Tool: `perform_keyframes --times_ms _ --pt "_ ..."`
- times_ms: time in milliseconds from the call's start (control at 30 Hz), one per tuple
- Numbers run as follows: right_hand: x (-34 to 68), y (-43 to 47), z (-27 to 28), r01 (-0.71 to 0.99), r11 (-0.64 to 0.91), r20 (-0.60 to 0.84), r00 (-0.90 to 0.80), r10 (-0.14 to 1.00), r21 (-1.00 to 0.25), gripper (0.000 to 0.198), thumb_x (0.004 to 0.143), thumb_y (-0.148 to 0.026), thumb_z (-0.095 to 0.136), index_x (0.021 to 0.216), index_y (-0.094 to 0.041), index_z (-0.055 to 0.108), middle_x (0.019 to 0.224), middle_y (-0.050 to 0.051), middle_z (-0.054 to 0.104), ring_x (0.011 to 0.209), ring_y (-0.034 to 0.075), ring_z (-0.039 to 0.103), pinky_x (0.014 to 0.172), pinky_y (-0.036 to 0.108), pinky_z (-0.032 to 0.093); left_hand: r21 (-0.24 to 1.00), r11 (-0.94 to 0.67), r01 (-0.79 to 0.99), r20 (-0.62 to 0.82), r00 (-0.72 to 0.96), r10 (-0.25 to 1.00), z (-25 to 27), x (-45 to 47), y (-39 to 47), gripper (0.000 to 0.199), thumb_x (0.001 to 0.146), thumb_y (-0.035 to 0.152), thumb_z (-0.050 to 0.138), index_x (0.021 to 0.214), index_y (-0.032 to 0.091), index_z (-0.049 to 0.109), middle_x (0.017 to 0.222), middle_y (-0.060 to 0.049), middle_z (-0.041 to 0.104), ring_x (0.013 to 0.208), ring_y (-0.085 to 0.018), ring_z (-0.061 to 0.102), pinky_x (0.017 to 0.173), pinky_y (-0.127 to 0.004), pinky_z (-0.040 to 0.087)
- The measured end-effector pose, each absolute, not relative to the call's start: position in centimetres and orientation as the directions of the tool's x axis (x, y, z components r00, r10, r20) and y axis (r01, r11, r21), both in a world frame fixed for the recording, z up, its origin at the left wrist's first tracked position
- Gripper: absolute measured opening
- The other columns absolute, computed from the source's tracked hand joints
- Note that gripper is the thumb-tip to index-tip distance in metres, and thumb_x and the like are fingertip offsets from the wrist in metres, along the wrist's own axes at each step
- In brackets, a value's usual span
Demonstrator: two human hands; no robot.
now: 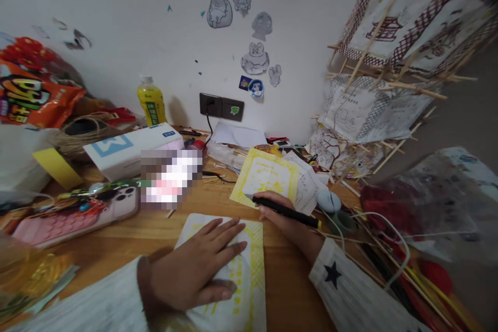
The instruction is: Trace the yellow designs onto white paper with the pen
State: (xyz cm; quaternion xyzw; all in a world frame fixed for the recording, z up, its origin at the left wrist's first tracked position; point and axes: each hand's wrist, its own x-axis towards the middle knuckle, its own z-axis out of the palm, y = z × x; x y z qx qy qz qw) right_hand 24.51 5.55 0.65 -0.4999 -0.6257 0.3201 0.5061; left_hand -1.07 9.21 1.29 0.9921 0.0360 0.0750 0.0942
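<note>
My left hand [198,264] lies flat with its fingers spread on a white sheet with yellow patterns [254,270] at the front of the table. In my right hand [286,218] is a black marker pen [288,211] with a yellow end, its other end pointing up and left. That hand is beside a second sheet with a yellow border [249,166] and yellow drawing, which lies farther back. The right fingers are partly hidden behind the pen. Part of the front sheet is covered by my left hand.
On the left are a pink phone [85,218], a white box [134,148], a yellow bottle [151,101] and an orange snack bag [35,93]. A stick-framed paper lantern [373,104] hangs at right, above plastic bags [439,207] and loose sticks. A wall socket [221,107] is at the back.
</note>
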Motion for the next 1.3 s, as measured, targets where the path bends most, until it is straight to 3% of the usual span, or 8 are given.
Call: perform_keyframes --times_ms 167,233,767,967,1300 --pt "24.6 6.0 -0.2 0.203 0.232 0.248 0.057 0.967 -0.951 0.035 0.084 -0.051 0.060 0.084 -0.017 0.069 0.062 0.001 0.061 0.051 0.012 0.056 0.050 0.024 0.046 0.177 -0.982 0.065 0.106 0.991 0.085 1.7 -1.0 9.2 0.064 0.097 0.056 0.042 0.144 0.011 0.037 0.149 -0.025 0.036 0.141 -0.039 0.029 0.108 -0.063 0.031" --pt "24.6 6.1 -0.6 0.201 0.194 0.210 0.062 0.976 -0.960 0.039 0.084 -0.054 0.059 0.078 -0.016 0.067 0.058 0.000 0.059 0.047 0.011 0.052 0.045 0.022 0.041 0.176 -0.982 0.064 0.108 0.991 0.084 1.6 -1.0 9.2 0.065 0.097 0.056 0.042 0.144 0.013 0.036 0.150 -0.024 0.034 0.142 -0.038 0.027 0.109 -0.062 0.031" --pt "24.1 5.9 0.1 0.347 0.232 0.249 0.005 0.969 -0.909 0.033 0.084 -0.048 0.059 0.073 -0.018 0.065 0.059 -0.001 0.056 0.049 0.010 0.050 0.045 0.021 0.040 0.218 -0.975 0.047 0.177 0.980 0.087 1.4 -0.9 9.4 0.062 0.096 0.053 0.048 0.146 0.019 0.035 0.151 -0.018 0.036 0.141 -0.036 0.030 0.111 -0.056 0.031" --pt "24.2 6.0 -0.1 0.336 0.230 0.246 0.006 0.969 -0.913 0.031 0.084 -0.045 0.057 0.072 -0.017 0.064 0.059 -0.001 0.056 0.050 0.010 0.051 0.046 0.022 0.040 0.191 -0.979 0.075 0.102 0.990 0.096 1.6 -0.8 9.3 0.062 0.097 0.054 0.044 0.146 0.017 0.033 0.152 -0.019 0.034 0.142 -0.036 0.028 0.111 -0.058 0.030" --pt "24.2 6.0 0.0 0.298 0.182 0.196 0.019 0.980 -0.937 0.030 0.082 -0.044 0.060 0.073 -0.016 0.065 0.057 -0.002 0.056 0.047 0.009 0.051 0.046 0.021 0.041 0.199 -0.978 0.060 0.146 0.985 0.091 1.6 -0.9 9.3 0.061 0.097 0.053 0.046 0.146 0.018 0.035 0.152 -0.018 0.035 0.142 -0.035 0.029 0.111 -0.056 0.031"
